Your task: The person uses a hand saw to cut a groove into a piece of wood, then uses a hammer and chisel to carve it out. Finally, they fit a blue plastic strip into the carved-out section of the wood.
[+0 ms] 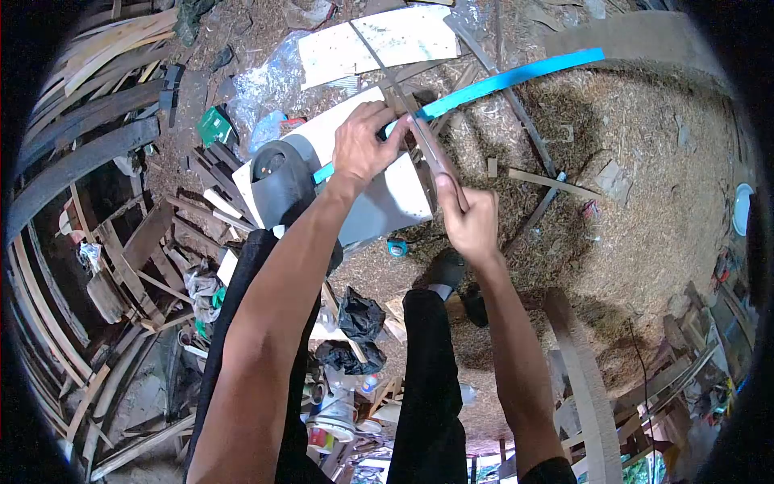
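My left hand (364, 143) is closed over a long blue strip (516, 77), pressing it down on a white board (407, 189). The strip juts out to the right past the board's edge, and a short end of it shows left of my wrist. In my right hand (472, 222) is the handle of a handsaw (431, 145), seen nearly edge-on. Its long narrow blade points away from me and crosses the strip just right of my left fingers. A small wooden block (397, 98) is beside the blade, partly hidden.
A dark shoe (282, 181) rests on the white board's left part. A small blue tape measure (397, 247) lies near the board's front edge. Sawdust (637, 202) and offcuts cover the ground at right. Stacked planks (89, 145) fill the left side; a white panel (379, 44) lies ahead.
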